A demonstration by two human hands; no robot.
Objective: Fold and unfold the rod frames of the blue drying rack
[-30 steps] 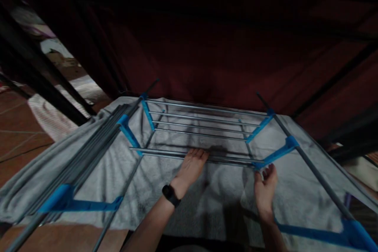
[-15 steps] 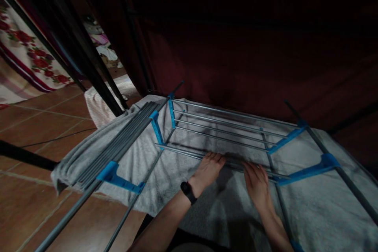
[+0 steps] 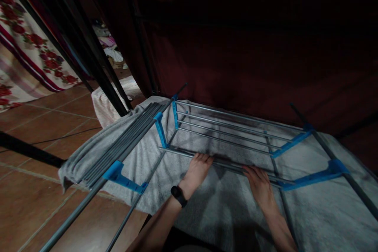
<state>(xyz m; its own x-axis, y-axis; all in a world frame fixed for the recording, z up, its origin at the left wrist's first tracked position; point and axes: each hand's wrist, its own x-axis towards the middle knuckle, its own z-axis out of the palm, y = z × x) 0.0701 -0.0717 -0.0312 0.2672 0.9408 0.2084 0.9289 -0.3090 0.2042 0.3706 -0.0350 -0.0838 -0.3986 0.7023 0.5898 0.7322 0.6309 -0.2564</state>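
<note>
A partly assembled rack of grey metal tubes and blue plastic brackets lies on a grey blanket [image 3: 233,201]. My left hand [image 3: 198,169], a dark watch [image 3: 178,196] on its wrist, has its fingers curled over the near metal rods [image 3: 227,164]. Farther right, my right hand [image 3: 258,183] curls over the same rods, close to a blue bracket [image 3: 314,178]. At their left end these rods meet another blue bracket [image 3: 161,130]. The undersides of both hands' grips are hidden. Beyond them, several thinner rods span between two far brackets.
A bundle of loose grey rods [image 3: 126,145] lies on the blanket at left. Behind the rack hangs a dark red curtain [image 3: 236,75]. Black frame poles [image 3: 97,71] stand at left above a tiled floor [image 3: 71,110], with a floral cloth [image 3: 44,55] hanging beyond.
My left hand has slid left along the near rods, widening the space between my hands. My right hand stays near the right end. The view has shifted slightly.
</note>
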